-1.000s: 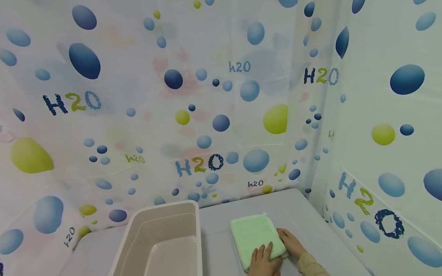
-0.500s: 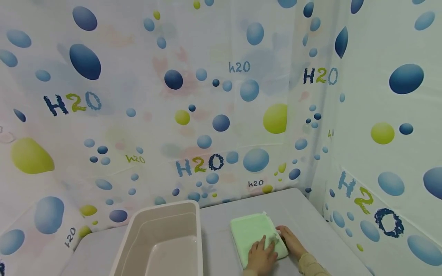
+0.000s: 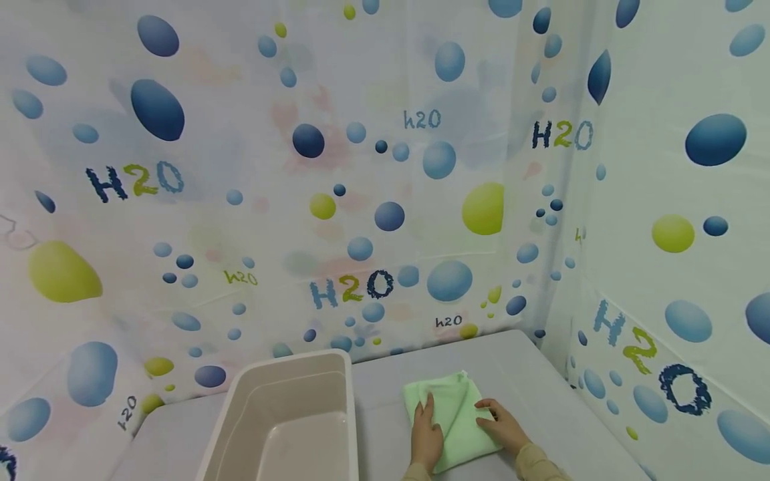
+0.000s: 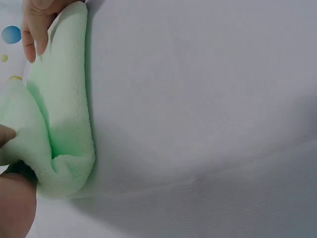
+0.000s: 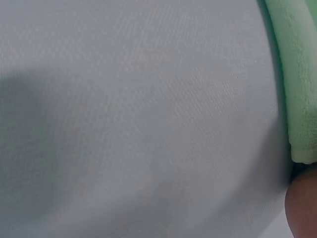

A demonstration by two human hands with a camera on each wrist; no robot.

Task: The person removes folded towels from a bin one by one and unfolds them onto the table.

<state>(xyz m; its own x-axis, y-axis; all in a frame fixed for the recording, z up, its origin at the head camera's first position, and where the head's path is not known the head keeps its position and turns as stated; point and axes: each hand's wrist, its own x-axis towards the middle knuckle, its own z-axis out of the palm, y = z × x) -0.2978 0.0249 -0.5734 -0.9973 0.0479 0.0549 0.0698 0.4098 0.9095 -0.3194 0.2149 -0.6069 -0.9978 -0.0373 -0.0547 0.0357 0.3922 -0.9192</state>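
A folded light-green towel (image 3: 466, 427) lies on the grey-covered table. My left hand (image 3: 426, 437) is at the towel's left side and pinches its edge, with a fold lifted there. In the left wrist view, a fingertip (image 4: 6, 135) lies on top of the raised towel edge (image 4: 20, 129), and the rest of that hand is cut off. My right hand (image 3: 504, 427) holds the right side, its bent fingers over the top. The right wrist view shows only part of that hand (image 5: 303, 208) against the towel's end (image 5: 299, 99).
A beige plastic tub (image 3: 349, 401) stands to the left of the towel, its near end out of frame. Behind and to the right hang white curtains (image 3: 271, 234) printed with blue and green drops and H2O lettering. The table's right edge (image 3: 559, 381) runs beside the right-hand curtain.
My left hand has moved from the towel's near side to its left side and now lifts an edge. The towel's top has wrinkled into a diagonal fold. The right-hand fingers reach further over it.
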